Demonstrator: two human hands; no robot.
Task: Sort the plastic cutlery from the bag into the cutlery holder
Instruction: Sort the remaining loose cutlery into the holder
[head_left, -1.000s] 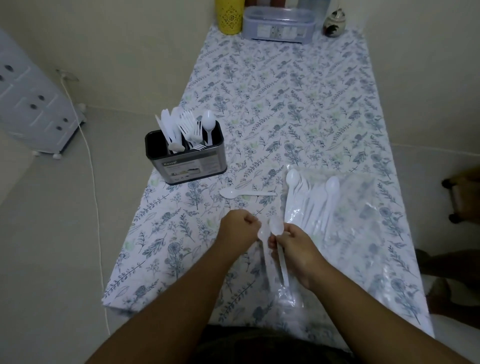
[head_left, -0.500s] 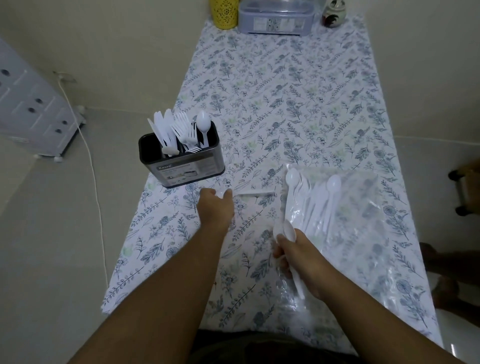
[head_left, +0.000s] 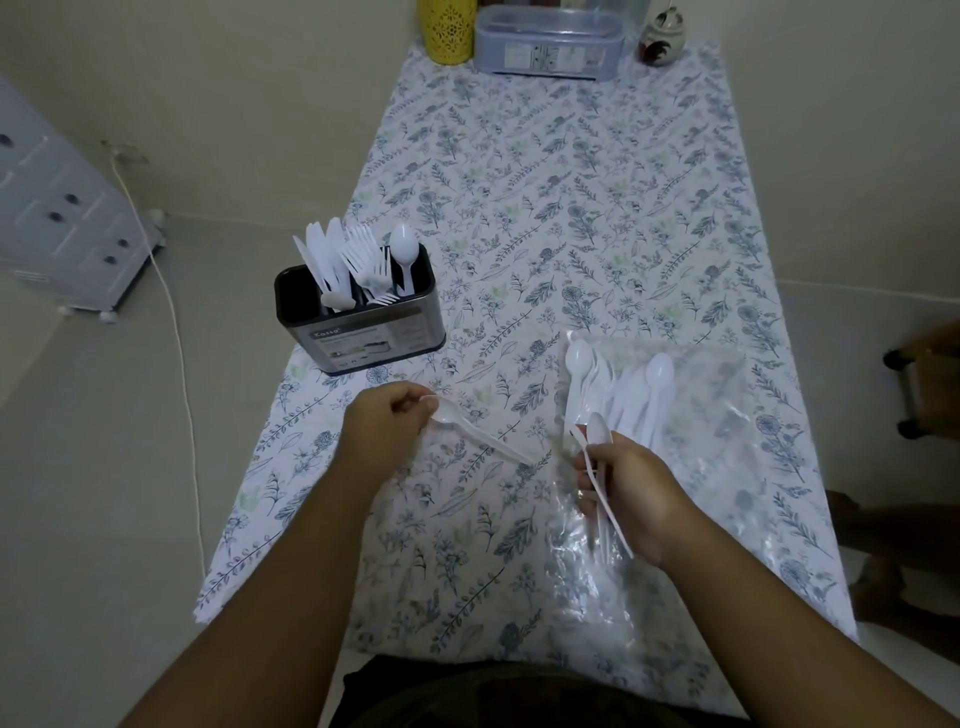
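Note:
A dark cutlery holder (head_left: 374, 332) stands near the table's left edge, with white plastic knives, forks and one spoon upright in it. My left hand (head_left: 382, 431) grips a white plastic spoon (head_left: 478, 434) by its bowl, just in front of the holder. My right hand (head_left: 628, 488) holds two white spoons (head_left: 597, 441) over the clear plastic bag (head_left: 717, 415). Several more white spoons (head_left: 623, 395) lie on the bag beyond my right hand.
The floral tablecloth (head_left: 545, 182) covers a long narrow table. At its far end stand a yellow container (head_left: 447, 28), a clear lidded box (head_left: 550, 41) and a small round jar (head_left: 662, 39). A white drawer unit (head_left: 57, 218) and cable are on the floor at the left.
My left hand reached forward to the loose spoon on the cloth, took it and drew it back. My right hand, with its spoons, shifted slightly to the right over the bag.

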